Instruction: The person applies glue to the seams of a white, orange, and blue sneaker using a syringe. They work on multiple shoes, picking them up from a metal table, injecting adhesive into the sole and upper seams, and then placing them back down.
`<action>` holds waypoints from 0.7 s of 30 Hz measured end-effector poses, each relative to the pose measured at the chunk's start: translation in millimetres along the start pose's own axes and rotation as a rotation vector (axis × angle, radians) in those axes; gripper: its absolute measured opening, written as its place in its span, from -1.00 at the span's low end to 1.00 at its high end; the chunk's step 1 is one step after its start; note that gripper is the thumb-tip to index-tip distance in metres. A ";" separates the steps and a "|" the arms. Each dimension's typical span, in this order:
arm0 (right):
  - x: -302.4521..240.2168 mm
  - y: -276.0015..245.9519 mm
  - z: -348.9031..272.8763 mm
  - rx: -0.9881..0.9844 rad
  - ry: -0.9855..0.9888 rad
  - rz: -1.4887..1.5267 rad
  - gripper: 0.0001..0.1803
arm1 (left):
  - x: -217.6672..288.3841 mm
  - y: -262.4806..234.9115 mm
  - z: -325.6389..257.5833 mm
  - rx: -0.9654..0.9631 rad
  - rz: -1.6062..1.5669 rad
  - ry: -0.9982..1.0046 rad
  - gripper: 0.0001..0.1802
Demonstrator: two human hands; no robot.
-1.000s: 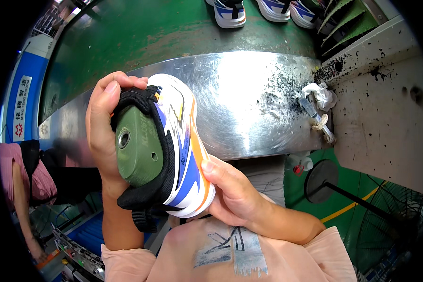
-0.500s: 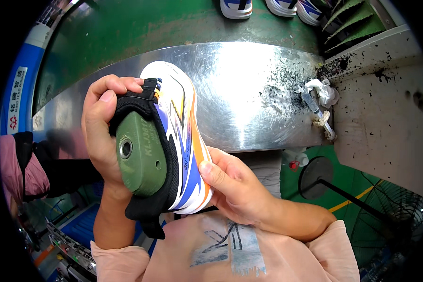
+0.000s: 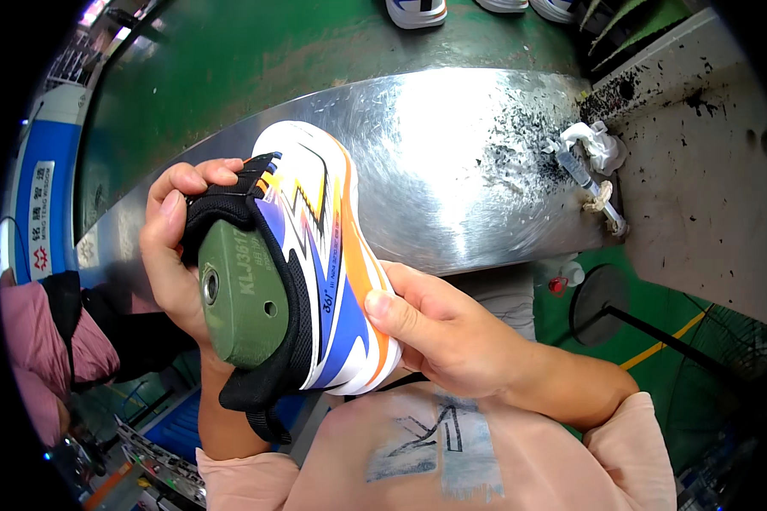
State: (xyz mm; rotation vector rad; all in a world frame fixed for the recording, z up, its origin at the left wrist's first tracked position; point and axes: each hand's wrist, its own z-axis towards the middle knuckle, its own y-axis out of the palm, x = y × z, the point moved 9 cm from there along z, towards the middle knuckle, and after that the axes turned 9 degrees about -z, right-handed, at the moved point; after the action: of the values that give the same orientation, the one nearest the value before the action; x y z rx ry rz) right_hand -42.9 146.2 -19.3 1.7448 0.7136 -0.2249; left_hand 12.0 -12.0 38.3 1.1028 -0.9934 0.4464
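Note:
I hold a sports shoe (image 3: 328, 255) on its side, close to the camera. Its upper is white with blue and orange flashes and a black collar. A green plastic last (image 3: 243, 298) fills the shoe's opening. My left hand (image 3: 175, 255) wraps around the heel and collar, fingers curled over the top edge. My right hand (image 3: 439, 332) grips the sole side from below, its thumb pressed against the orange stripe.
A shiny metal worktop (image 3: 469, 162) lies behind the shoe, with black specks and a small brush tool (image 3: 592, 183) at its right edge. More shoes (image 3: 418, 10) sit on a green belt (image 3: 256, 51) at the top. A person in pink (image 3: 51, 341) is at the left.
The shoe and both hands have drifted slightly down and right, with the toe tilting a little further up. Both grips are unchanged.

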 end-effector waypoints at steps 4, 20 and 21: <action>-8.7 5.6 -0.4 -0.050 -0.023 -0.008 -0.37 | 3.7 -1.0 3.6 -0.028 0.039 -0.005 -0.73; -13.5 -7.2 -0.5 -0.063 0.057 -0.183 -0.48 | 1.8 -5.9 2.6 -0.014 -0.007 -0.015 -0.70; -13.9 -6.7 -0.6 -0.066 0.048 -0.182 -0.48 | 2.0 -5.4 1.2 -0.014 -0.026 -0.023 -0.71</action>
State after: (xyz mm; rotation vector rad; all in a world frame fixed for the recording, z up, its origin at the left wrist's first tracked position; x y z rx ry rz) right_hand -57.8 142.9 -17.6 1.6279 0.9065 -0.2817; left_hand 16.5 -15.7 37.2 1.1090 -1.0003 0.4057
